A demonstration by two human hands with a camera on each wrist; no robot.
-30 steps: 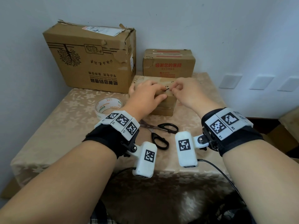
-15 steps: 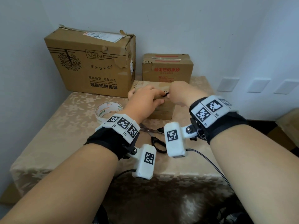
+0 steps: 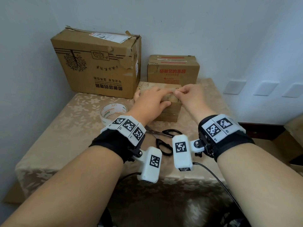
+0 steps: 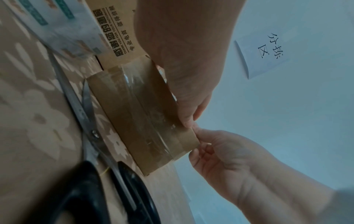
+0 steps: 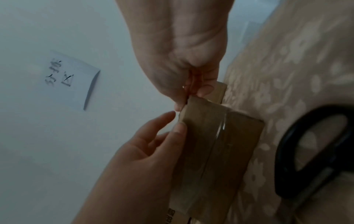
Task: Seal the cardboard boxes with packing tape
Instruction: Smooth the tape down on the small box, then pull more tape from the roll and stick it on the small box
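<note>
A pale blue-grey wall point(image 3: 180, 22) rises behind the worktop point(image 3: 54, 136), which wears a beige cloth with a pale flower pattern. A second wall meets it at a corner on the left. Three white switch plates point(image 3: 234, 87) sit in a row low on the right. A paper note point(image 4: 262, 53) with handwritten characters hangs on the wall. Light is soft and even.

black scissors point(image 3: 165, 140), floral tablecloth point(image 3: 68, 128), paper note on wall point(image 4: 262, 51)

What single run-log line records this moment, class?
stage: taping small box | left hand: rests on top | right hand: pinches tape end | tape roll, scissors: on table
</note>
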